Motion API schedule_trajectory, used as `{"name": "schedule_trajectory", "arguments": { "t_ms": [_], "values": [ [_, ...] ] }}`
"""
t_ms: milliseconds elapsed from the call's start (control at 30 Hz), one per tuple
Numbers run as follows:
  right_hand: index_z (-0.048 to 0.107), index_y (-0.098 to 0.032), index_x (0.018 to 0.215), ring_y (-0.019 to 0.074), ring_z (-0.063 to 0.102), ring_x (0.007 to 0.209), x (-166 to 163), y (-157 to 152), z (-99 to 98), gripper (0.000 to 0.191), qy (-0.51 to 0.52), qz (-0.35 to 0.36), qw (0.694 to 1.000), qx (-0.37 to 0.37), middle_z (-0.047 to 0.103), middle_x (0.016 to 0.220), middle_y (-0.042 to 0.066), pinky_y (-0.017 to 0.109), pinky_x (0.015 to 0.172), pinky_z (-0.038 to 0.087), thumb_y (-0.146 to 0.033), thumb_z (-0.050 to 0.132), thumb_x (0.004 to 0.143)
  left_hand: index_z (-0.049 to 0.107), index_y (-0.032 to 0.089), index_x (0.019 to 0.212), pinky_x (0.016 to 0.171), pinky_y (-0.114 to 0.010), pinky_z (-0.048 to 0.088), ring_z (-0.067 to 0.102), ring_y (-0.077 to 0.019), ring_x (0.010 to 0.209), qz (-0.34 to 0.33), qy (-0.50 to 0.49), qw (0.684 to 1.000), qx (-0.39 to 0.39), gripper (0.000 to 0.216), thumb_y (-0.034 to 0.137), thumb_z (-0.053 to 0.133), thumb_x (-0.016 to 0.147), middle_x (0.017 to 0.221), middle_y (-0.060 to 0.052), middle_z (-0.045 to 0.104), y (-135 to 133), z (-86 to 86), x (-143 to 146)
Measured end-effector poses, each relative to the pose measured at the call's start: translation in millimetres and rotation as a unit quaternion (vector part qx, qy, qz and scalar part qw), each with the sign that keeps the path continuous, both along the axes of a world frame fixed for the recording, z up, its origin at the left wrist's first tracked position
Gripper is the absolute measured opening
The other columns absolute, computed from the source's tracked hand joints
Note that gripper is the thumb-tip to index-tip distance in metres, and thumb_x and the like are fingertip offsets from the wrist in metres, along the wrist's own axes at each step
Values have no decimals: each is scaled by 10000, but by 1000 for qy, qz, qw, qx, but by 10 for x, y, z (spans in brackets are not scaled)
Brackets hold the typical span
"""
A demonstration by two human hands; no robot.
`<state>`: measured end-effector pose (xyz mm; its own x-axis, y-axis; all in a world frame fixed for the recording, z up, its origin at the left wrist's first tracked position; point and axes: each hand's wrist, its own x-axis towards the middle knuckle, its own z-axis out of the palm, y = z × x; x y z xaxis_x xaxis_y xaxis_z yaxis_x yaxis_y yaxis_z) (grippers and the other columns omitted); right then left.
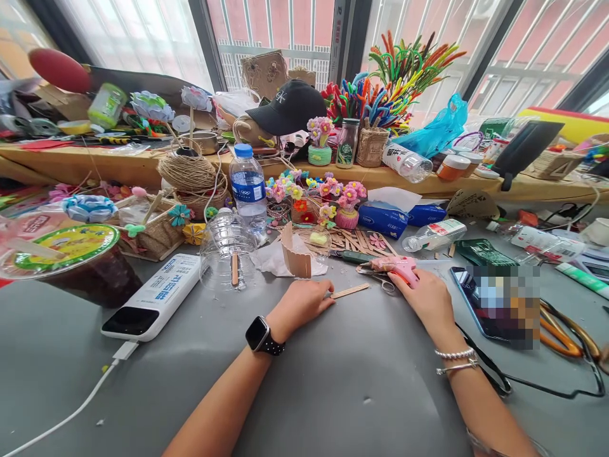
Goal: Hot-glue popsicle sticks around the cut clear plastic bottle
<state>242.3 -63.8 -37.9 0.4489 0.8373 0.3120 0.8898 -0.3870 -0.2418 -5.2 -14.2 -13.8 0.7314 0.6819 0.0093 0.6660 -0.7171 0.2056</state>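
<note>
My left hand (307,306), with a watch on its wrist, is closed on one end of a wooden craft stick (351,291) that points to the right, low over the grey table. A pink hot glue gun (396,266) is in my right hand (425,297), its fingers wrapped round the handle; its nozzle side faces left. Scissors (387,285) lie just below the glue gun. Behind my left hand stands a curved wall of joined craft sticks (295,255) on crumpled white paper (269,259). More loose craft sticks (356,241) are scattered behind it.
A cut clear plastic bottle (219,254) stands left of the stick wall, near a water bottle (248,190). At left are a white power bank (157,298) and a drink cup (90,270). A phone (480,304) and a black cord (537,386) lie at right.
</note>
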Motion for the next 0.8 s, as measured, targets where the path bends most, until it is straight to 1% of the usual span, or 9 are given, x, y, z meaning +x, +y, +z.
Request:
{"name": "schedule_trajectory", "arguments": {
  "t_ms": [167, 400, 500, 633, 800],
  "values": [
    [571, -132, 826, 246, 532, 721, -19, -25, 43, 600, -3, -5, 1000, -20, 595, 762, 131, 320, 584, 373, -664, 344, 667, 531, 184, 903, 564, -232, 378, 594, -179, 707, -16, 19, 999, 32, 200, 298, 389, 820, 753, -53, 637, -16, 12, 13],
    [561, -138, 860, 268, 529, 792, -44, -35, 83, 593, 4, -18, 998, -52, 598, 823, 128, 321, 605, 373, -658, 348, 670, 530, 154, 799, 514, -237, 352, 588, -181, 647, -40, 41, 995, 80, 230, 254, 328, 840, 695, -61, 627, -24, 22, 40],
    [558, -141, 840, 263, 530, 779, -43, -34, 85, 577, 4, -17, 998, -55, 595, 808, 126, 317, 592, 369, -652, 345, 676, 527, 152, 793, 510, -238, 345, 585, -176, 640, -46, 43, 994, 94, 241, 248, 312, 846, 687, -57, 624, -19, 11, 39],
    [557, -143, 827, 254, 530, 761, -52, -34, 98, 567, 9, -20, 998, -62, 591, 807, 125, 309, 572, 364, -649, 348, 678, 518, 145, 738, 484, -241, 323, 571, -166, 595, -55, 47, 990, 124, 286, 241, 277, 857, 644, -56, 607, -15, -20, 38],
    [557, -140, 839, 250, 529, 773, -78, -41, 134, 564, 19, -23, 997, -69, 593, 835, 124, 302, 570, 364, -642, 353, 681, 493, 141, 673, 452, -232, 291, 539, -141, 533, -69, 38, 984, 162, 273, 223, 305, 853, 576, -37, 571, -16, -49, 33]
  ]
}}
